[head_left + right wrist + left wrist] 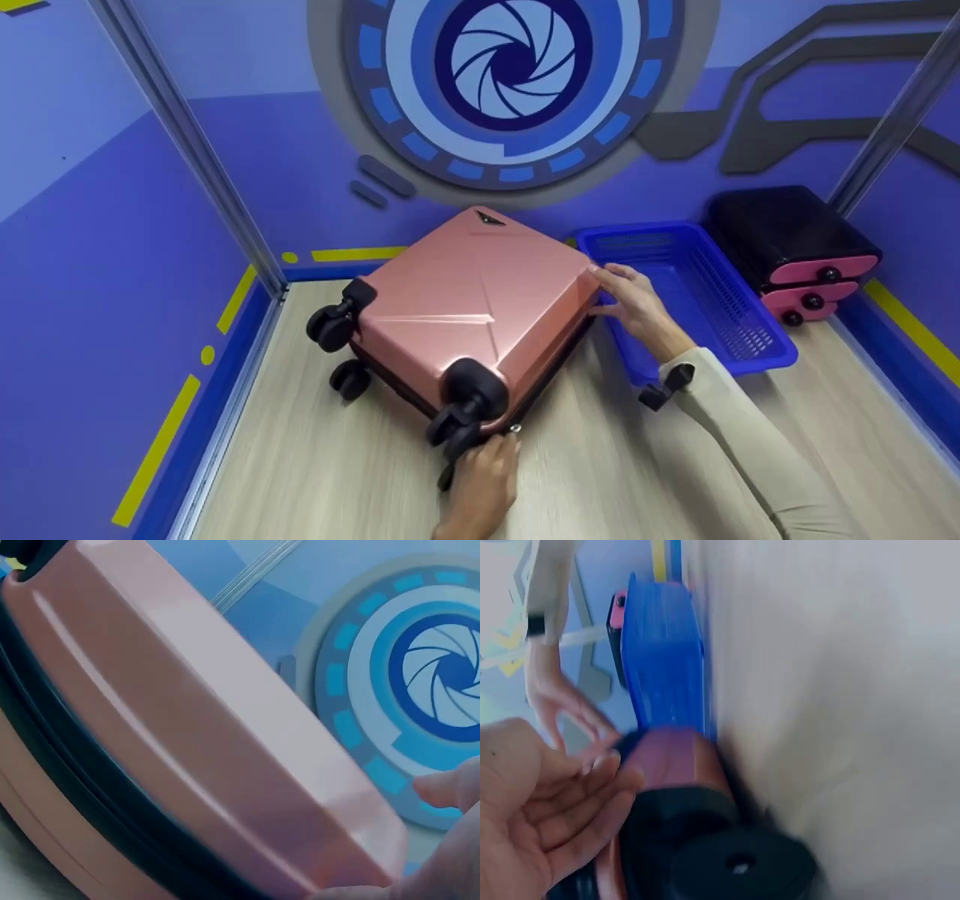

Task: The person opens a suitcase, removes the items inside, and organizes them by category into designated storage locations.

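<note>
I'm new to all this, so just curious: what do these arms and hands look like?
They are a person's. The right hand is gloveless, with a long cream sleeve and a black gadget near the wrist. The left hand is gloveless too; no sleeve shows there.

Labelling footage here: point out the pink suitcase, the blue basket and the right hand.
Pink suitcase [457,289]: head view, broad shell face.
Blue basket [726,307]: head view, perforated side wall.
Right hand [640,306]: head view, its middle.

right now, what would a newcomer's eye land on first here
Probably the pink suitcase in the middle of the head view, with the left hand at its near corner and the right hand at its right corner. Next comes the big round emblem on the wall behind it, then the blue basket to the suitcase's right.
</note>
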`<action>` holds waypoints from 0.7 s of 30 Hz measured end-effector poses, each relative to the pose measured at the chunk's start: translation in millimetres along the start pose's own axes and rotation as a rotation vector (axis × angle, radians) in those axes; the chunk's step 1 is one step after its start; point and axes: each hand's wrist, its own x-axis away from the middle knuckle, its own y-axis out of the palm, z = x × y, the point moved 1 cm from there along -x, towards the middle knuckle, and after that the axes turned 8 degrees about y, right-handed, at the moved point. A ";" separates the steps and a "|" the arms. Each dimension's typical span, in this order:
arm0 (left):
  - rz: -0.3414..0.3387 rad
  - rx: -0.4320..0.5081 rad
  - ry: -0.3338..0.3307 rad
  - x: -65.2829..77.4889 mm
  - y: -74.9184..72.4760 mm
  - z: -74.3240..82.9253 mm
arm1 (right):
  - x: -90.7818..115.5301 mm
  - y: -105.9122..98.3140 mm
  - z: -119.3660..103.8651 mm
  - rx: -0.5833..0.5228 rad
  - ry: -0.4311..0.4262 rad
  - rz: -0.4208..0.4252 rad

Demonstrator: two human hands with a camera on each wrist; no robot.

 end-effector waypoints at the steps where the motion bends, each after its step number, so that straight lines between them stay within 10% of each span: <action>1: 0.008 -0.021 -0.022 -3.7 5.9 5.0 | -0.7 3.4 2.1 0.004 -0.018 0.021; 11: 0.039 -0.104 -0.101 -17.2 34.0 25.1 | 27.1 45.1 22.8 0.391 -0.189 0.028; 21: 0.095 -0.008 -0.124 -6.7 28.7 17.2 | 43.4 67.7 26.6 0.608 -0.252 0.095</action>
